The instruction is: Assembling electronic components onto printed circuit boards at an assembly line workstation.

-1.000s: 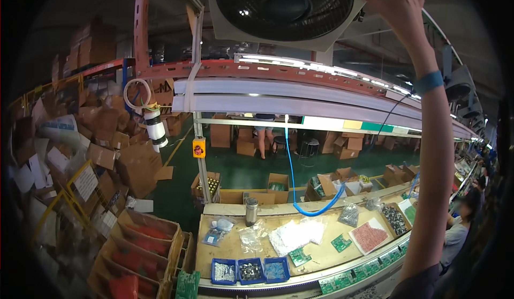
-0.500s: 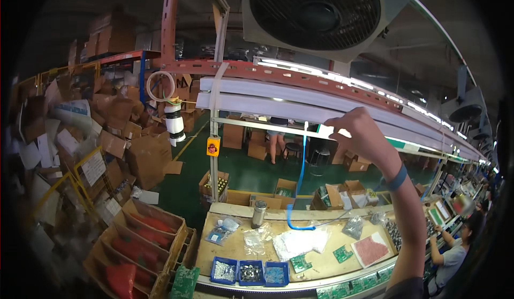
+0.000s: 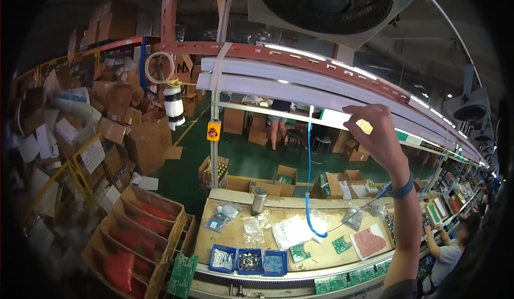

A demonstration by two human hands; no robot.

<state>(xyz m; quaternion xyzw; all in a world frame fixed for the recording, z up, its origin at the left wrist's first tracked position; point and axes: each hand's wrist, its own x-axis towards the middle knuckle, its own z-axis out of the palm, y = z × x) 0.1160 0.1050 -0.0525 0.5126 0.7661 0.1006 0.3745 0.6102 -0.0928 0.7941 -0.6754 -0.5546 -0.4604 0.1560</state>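
My right hand (image 3: 377, 138) is raised in front of the long white light fixtures (image 3: 278, 84), with its fingers curled into a pinch. Anything between the fingertips is too small or hidden to make out. A blue wrist strap (image 3: 401, 189) circles that wrist. To the left of the hand, a blue cord (image 3: 309, 159) hangs from the lower rail, and its coiled part droops over the workbench (image 3: 316, 259). Below lie green circuit boards (image 3: 300, 253), a white bag (image 3: 288, 233) and three blue bins (image 3: 250, 261) of small parts. My left hand is out of view.
A big fan (image 3: 326, 1) hangs overhead. Partitioned cardboard boxes (image 3: 126, 234) with red contents stand at left, before stacked cartons. A metal flask (image 3: 259, 201) stands on the bench. Circuit boards line the conveyor (image 3: 353, 280). Another person (image 3: 447, 256) works at right.
My right hand has shifted slightly right in the picture, still pinched. The blue cord's coiled part has swung right and now hangs straighter. The overhead fan sits higher in view.
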